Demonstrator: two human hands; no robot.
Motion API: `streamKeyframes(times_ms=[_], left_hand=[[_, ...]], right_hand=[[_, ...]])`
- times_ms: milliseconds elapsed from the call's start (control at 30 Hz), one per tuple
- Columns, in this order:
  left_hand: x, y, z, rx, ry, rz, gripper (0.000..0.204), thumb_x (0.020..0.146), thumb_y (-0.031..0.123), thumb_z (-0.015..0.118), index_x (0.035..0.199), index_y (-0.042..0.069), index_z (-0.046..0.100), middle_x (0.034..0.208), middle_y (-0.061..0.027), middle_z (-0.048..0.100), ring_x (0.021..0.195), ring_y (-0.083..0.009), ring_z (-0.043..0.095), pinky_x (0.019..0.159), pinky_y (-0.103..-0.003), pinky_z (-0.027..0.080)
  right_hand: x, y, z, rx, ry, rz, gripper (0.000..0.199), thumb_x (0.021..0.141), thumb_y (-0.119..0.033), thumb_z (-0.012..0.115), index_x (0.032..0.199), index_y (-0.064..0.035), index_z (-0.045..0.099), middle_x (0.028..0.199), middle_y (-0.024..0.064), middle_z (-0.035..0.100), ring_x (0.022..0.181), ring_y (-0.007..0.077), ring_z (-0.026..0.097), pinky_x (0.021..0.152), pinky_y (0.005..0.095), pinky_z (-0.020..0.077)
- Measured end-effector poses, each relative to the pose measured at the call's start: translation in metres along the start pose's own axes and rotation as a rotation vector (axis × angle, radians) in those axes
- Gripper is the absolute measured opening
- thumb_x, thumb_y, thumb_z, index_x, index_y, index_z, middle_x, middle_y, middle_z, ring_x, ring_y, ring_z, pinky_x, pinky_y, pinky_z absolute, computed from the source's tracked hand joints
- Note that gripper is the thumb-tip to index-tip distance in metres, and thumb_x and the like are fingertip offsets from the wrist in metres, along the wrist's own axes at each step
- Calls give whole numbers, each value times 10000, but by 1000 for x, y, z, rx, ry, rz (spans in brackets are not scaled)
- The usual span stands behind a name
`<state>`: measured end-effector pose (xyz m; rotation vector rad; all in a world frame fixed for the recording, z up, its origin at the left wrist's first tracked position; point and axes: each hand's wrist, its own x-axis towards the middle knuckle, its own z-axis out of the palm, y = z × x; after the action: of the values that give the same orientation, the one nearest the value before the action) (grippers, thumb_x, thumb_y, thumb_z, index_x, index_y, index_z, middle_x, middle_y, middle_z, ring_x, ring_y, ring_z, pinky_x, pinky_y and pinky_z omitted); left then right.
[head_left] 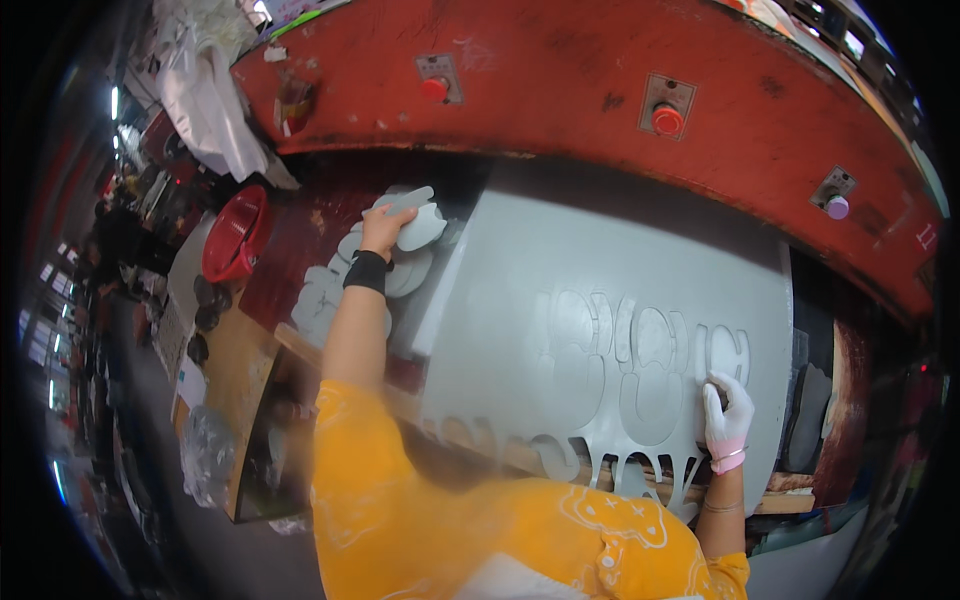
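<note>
A large pale grey sheet (510,290) lies in front of me, with curved shoe-part shapes cut into its near right portion. My left hand (383,232), bare with a black band at the wrist, grips a few flat cut pieces (421,228) over a loose heap of similar cut pieces (318,300) left of the sheet. My right hand (729,412), in a white glove, has its fingers bent together at a curved cut-out (729,352) near the sheet's right side. Whatever lies between those fingertips is hidden. Strips of sheet waste (625,470) hang over the near edge.
A red machine beam (550,90) with red push buttons (667,119) and a purple one (837,207) spans the far side. At the left stand a red plastic basket (237,235) and a wooden table (235,360). White plastic sheeting (205,90) hangs at the far left.
</note>
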<state>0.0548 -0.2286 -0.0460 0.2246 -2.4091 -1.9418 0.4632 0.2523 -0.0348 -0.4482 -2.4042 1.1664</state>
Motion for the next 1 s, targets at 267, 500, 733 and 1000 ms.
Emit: streamKeyframes(times_ms=[267,500,733,1000], left_hand=[[97,-22,58,136,-12,-13,350,712,136,803,966,-84,706,932,-145,722,806,-187,687,755,-316,524],[110,0,89,571,-31,75,636,667,327,849,1134,-61,658,1135,-225,671,1072,-326,643,933,-357,483],[82,40,86,888,73,51,619,760,450,740,1152,-22,655,1189,-259,627,1159,-392,580,986,-419,460],[-113,90,127,329,-514,679,214,856,120,668,1051,34,686,919,-120,700,835,-186,672,761,-280,522]], right_hand=[[0,-14,3,-141,56,-44,162,810,3,650,970,1,675,896,143,675,838,296,643,768,343,498],[-1,-14,5,-171,72,-11,154,812,6,647,964,-3,672,883,147,668,828,305,638,752,342,496],[0,-12,4,-140,77,-34,147,833,2,644,979,6,663,899,146,664,808,277,639,745,324,495],[-10,15,-63,22,260,200,199,920,-69,610,1076,48,648,990,60,674,898,127,613,830,261,485]])
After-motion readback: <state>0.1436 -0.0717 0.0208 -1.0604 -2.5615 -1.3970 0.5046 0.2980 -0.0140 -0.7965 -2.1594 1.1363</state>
